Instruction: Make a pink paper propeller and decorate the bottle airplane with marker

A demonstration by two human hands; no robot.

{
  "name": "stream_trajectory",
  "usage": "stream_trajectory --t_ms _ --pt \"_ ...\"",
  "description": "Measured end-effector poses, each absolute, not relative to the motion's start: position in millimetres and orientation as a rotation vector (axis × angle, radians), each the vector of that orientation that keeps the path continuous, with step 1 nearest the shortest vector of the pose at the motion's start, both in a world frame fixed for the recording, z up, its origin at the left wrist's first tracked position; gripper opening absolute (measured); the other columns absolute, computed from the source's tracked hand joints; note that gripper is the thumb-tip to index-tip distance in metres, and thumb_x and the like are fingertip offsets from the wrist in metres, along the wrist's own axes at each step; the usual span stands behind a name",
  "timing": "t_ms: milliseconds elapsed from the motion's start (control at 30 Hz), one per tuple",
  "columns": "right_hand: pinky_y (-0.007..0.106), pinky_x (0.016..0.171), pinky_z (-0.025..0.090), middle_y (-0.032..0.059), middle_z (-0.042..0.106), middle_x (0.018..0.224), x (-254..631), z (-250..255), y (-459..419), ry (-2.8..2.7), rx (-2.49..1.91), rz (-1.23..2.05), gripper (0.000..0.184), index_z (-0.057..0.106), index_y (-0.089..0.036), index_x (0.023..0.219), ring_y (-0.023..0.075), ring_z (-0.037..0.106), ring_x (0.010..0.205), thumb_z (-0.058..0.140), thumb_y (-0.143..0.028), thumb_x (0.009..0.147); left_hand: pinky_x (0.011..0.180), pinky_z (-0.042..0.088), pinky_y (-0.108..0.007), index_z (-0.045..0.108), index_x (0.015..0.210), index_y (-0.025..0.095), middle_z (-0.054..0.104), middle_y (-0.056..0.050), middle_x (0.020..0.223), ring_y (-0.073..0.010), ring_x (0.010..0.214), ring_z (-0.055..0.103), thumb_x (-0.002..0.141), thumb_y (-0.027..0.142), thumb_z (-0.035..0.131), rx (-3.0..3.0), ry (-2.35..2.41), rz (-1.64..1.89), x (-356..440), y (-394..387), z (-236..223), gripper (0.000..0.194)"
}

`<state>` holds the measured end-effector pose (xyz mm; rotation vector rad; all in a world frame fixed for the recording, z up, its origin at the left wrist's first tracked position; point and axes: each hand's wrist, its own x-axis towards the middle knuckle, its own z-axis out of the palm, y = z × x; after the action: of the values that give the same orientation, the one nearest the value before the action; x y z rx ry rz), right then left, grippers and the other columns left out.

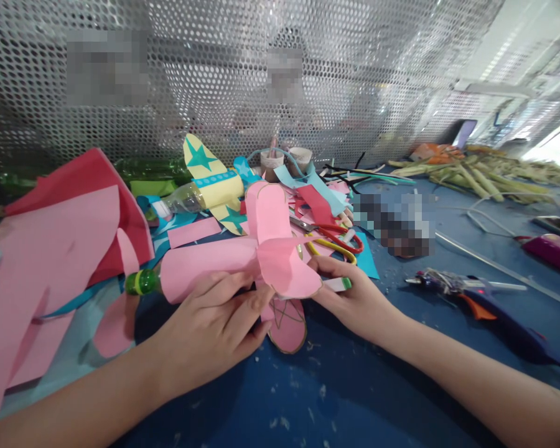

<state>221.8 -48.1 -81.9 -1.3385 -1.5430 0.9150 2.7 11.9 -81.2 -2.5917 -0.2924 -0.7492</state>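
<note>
A bottle wrapped in pink paper lies sideways in front of me, its green neck and cap pointing left. Pink paper fins stick out at its right end. A star outline is drawn on the lower fin. My left hand is closed around the wrapped bottle near the fins, steadying it from the near side. At the fins' right edge, my right hand is closed on a white marker with a green end. The marker's other end is hidden behind the pink paper.
Red-and-yellow-handled scissors lie among paper scraps behind the fins. A yellow paper-wrapped bottle with green stars lies further back. To the right rests a blue glue gun. Large pink sheets cover the left. A perforated silver screen stands behind.
</note>
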Motion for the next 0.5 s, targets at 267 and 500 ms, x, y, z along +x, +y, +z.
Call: stream_trajectory --t_ms 267,500 --pt "0.026 0.055 0.036 -0.002 0.053 0.068 222.1 -81.8 -48.8 -1.541 -1.344 0.911 0.015 0.051 -0.021 0.07 0.0143 0.044 0.062 0.057 -0.022 0.085 0.075 0.056 -0.042 0.056 0.108 0.008 0.072 -0.011 0.082 -0.0294 0.092 0.067 0.087 0.019 0.053 -2.593 -0.26 -0.743 3.6 11.5 -80.6 0.024" --pt "0.026 0.055 0.035 -0.0024 0.051 0.066 222.4 -81.1 -48.2 -1.495 -1.356 0.932 0.017 0.051 -0.021 0.069 0.014 0.043 0.06 0.058 -0.026 0.084 0.077 0.054 -0.043 0.057 0.109 0.008 0.072 -0.01 0.081 -0.0301 0.093 0.067 0.089 0.019 0.052 -2.579 -0.257 -0.749 2.6 11.4 -82.1 0.024"
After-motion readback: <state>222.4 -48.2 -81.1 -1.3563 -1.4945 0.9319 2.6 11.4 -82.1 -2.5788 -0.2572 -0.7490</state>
